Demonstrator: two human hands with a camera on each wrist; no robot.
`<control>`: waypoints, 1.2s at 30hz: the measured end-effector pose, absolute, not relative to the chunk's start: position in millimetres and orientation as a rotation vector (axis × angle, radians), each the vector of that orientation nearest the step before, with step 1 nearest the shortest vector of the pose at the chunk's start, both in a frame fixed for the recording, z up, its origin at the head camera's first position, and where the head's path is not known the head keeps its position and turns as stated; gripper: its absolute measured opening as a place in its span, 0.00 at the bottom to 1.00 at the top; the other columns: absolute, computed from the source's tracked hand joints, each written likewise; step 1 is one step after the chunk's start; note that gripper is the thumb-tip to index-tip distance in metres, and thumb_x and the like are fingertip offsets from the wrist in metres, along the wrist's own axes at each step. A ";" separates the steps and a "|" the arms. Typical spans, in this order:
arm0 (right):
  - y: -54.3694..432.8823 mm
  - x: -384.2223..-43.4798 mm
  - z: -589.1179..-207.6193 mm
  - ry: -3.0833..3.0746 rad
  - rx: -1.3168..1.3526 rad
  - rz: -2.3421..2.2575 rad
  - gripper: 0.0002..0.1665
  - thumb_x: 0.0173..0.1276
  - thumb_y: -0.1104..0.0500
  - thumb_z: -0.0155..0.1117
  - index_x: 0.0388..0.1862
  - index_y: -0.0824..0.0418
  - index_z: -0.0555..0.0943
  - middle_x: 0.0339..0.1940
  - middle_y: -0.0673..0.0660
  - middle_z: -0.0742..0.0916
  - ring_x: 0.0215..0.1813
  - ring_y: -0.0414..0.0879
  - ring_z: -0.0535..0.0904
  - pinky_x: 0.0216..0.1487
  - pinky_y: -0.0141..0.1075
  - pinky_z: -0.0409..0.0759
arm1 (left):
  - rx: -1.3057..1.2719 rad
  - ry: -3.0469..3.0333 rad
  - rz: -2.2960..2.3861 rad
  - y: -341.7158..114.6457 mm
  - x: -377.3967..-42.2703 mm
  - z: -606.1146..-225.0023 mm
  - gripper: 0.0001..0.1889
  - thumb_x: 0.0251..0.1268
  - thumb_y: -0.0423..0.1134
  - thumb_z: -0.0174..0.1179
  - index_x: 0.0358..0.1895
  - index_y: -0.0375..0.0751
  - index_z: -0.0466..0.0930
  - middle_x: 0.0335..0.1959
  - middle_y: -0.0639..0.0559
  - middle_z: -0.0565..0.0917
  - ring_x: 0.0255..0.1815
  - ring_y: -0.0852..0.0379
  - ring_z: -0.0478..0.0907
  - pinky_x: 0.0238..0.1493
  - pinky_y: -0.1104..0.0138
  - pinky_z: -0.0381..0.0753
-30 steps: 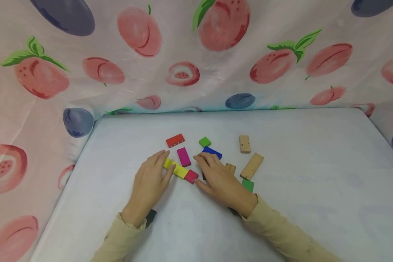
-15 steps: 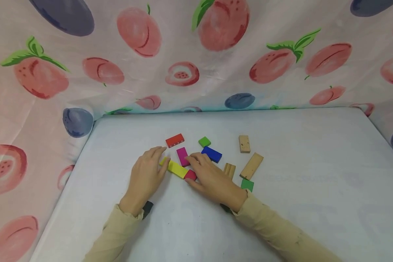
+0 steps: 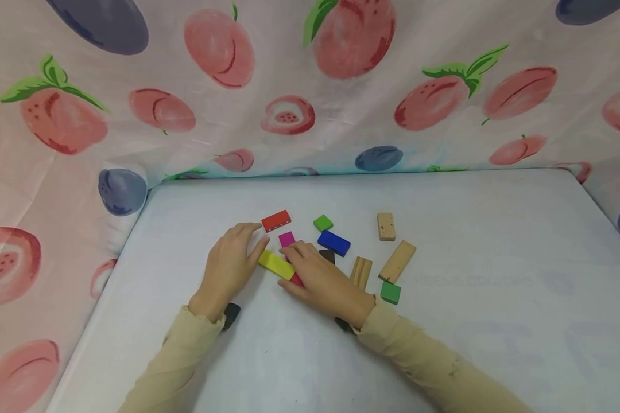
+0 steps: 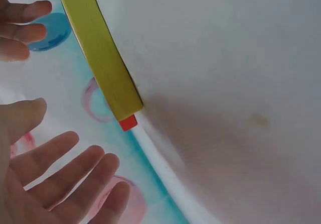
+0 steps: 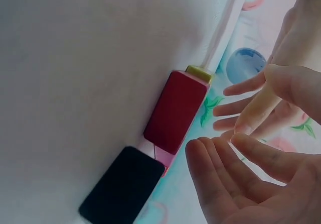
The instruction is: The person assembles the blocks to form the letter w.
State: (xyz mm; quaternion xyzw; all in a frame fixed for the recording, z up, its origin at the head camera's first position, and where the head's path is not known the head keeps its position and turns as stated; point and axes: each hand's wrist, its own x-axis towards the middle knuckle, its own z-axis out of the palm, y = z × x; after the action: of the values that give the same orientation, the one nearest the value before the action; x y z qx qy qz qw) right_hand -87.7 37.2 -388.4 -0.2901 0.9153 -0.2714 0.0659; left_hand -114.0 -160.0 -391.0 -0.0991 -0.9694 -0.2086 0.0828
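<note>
A yellow block (image 3: pixel 276 265) lies slantwise on the white table, with a crimson block (image 3: pixel 297 279) against its right end. My left hand (image 3: pixel 227 267) hovers by the yellow block's left end, fingers loosely bent; the left wrist view shows a gap between its fingers and the yellow block (image 4: pixel 103 53). Over the crimson block reaches my right hand (image 3: pixel 322 281), hiding most of it in the head view. In the right wrist view this hand's fingers are spread apart from the crimson block (image 5: pixel 176 112). A magenta block (image 3: pixel 286 238) is partly covered by the right fingers.
Behind the hands lie a red block (image 3: pixel 276 221), a light green block (image 3: pixel 322 222) and a blue block (image 3: pixel 334 242). Several wooden blocks (image 3: pixel 398 261) and a green block (image 3: pixel 390 292) are to the right. A dark block (image 3: pixel 328 256) shows beside the right hand.
My right hand has moved left and covers more of the crimson and magenta blocks. My left hand has drawn slightly left. The crimson block has shifted a little left.
</note>
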 end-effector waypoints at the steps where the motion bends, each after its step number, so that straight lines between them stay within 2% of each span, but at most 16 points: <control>1: 36.4 -88.1 -388.9 2.765 -0.879 -0.818 0.35 0.69 0.50 0.68 0.69 0.62 0.70 0.61 0.57 0.76 0.57 0.45 0.73 0.56 0.33 0.82 | -0.297 -2.893 -0.632 -160.4 -115.6 -391.3 0.24 0.67 0.46 0.64 0.61 0.36 0.78 0.59 0.40 0.81 0.61 0.41 0.78 0.60 0.47 0.79; 17: 25.1 -95.3 -392.0 2.749 -0.852 -0.788 0.33 0.70 0.50 0.66 0.69 0.62 0.71 0.56 0.56 0.79 0.53 0.44 0.72 0.53 0.32 0.81 | -0.237 -3.008 -0.799 -163.3 -138.9 -389.8 0.25 0.70 0.50 0.61 0.64 0.41 0.76 0.62 0.42 0.79 0.65 0.42 0.74 0.65 0.46 0.74; 24: 22.1 -98.7 -390.9 2.740 -0.854 -0.794 0.30 0.70 0.50 0.66 0.66 0.62 0.74 0.51 0.56 0.80 0.50 0.44 0.71 0.47 0.30 0.79 | -0.226 -3.029 -0.862 -165.0 -147.9 -391.2 0.25 0.70 0.51 0.61 0.64 0.41 0.76 0.61 0.43 0.80 0.64 0.44 0.75 0.66 0.47 0.73; 36: 20.2 -105.1 -392.1 2.725 -0.834 -0.795 0.29 0.70 0.50 0.66 0.65 0.64 0.76 0.50 0.56 0.82 0.50 0.46 0.70 0.47 0.32 0.77 | -0.219 -3.073 -0.976 -167.4 -162.1 -396.4 0.25 0.71 0.50 0.60 0.65 0.41 0.75 0.60 0.43 0.80 0.63 0.44 0.74 0.69 0.47 0.71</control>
State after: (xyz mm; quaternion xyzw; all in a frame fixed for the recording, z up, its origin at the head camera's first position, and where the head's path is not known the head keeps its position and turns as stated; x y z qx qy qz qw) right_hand -105.1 20.2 -392.1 -0.2809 0.9171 -0.2675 0.0915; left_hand -162.1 -167.4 -396.4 -0.0678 -0.9499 -0.3018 -0.0453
